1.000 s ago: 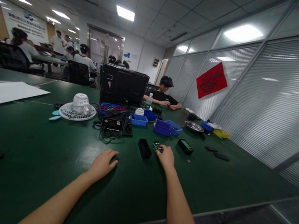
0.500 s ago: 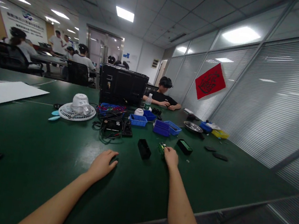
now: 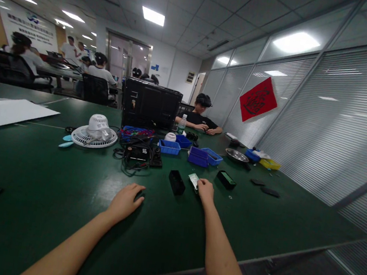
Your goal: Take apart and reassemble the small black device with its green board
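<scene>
My right hand (image 3: 205, 190) pinches the right edge of a small circuit board (image 3: 193, 181), whose pale, light-catching face is turned up. The board is tilted just above or against the green table (image 3: 157, 229); I cannot tell which. To its left lies an open black plastic case (image 3: 176, 182). On its other side is a second black case (image 3: 226, 180) with a green panel inside. My left hand (image 3: 125, 202) rests on the table, fingers stretched and thumb apart, holding nothing.
Behind the cases are a black power unit with cables (image 3: 137, 153), a blue bin (image 3: 169, 147) and a purple-blue bin (image 3: 198, 157). A white fan (image 3: 95, 133) sits left. A metal pan (image 3: 237, 156) is at right. Across the table sits a person (image 3: 201, 117).
My right hand has shifted slightly left and turned the circuit board, so its pale face shows instead of the green one. My left hand has stayed in place.
</scene>
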A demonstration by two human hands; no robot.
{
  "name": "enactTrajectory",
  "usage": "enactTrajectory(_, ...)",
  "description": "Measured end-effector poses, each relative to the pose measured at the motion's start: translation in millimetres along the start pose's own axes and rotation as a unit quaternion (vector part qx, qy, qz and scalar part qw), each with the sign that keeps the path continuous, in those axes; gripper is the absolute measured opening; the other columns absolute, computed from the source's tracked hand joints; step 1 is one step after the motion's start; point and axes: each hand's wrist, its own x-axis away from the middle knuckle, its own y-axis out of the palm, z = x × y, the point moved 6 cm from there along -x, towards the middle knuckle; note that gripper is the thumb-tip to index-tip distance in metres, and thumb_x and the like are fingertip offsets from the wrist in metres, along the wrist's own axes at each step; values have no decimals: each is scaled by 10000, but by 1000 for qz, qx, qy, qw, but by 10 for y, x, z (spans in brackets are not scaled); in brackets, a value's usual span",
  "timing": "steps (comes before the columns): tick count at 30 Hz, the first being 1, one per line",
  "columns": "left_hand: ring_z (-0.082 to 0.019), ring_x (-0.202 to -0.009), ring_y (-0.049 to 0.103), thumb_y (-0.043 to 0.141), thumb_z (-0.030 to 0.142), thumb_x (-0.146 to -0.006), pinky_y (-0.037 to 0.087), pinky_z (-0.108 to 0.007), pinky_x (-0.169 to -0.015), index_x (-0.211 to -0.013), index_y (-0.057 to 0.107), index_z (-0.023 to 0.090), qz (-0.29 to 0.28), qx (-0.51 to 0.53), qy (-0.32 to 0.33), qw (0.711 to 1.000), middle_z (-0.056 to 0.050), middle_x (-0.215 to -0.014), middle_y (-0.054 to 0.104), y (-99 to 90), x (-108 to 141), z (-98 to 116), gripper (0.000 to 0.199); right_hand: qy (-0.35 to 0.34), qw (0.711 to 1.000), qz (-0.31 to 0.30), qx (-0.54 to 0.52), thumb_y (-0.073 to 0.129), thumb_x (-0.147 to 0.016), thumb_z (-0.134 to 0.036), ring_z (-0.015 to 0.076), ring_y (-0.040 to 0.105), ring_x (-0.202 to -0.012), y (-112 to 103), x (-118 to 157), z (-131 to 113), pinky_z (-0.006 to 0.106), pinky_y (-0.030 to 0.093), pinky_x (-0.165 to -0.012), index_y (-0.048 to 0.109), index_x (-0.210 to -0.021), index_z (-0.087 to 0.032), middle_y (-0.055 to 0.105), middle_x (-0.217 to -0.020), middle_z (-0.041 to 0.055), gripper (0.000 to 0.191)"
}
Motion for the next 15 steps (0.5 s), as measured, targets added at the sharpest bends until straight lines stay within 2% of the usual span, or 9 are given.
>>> enactTrajectory(5, -200, -1007, 507, 466, 292, -797, 371, -310, -894, -1112, 544, 200, 0, -2, -2, 1000, -63, -1076, 563, -12, 1, 12, 337, 37, 999, -10, 37, 318, -834, -360, 208, 598, -884, -54, -6, 57, 251, 416, -687, 659, -950, -185, 657, -955, 96, 400)
enactTrajectory(10, -197, -1011, 508, 466, 286, -795, 371, -304, -891, -1112, 543, 201, -5, -6, -6, 1000, -60, -1059, 569, -13, -6, 22, 337, 17, 998, 19, 59, 240, -861, -484, 230, 573, -927, -142, 30, -1, 287, 411, -729, 625, -1018, -171, 627, -1008, 120, 520)
enactTrajectory(15, -194, -1005, 511, 463, 300, -799, 376, -301, -879, -1109, 546, 206, 1, -6, 0, 1000, -58, -1063, 567, -13, 0, 18, 334, -39, 984, 60, 161, 431, -755, -594, 286, 495, -1041, -107, 184, -208, 335, 403, -801, 539, -1150, -143, 548, -1108, 157, 609)
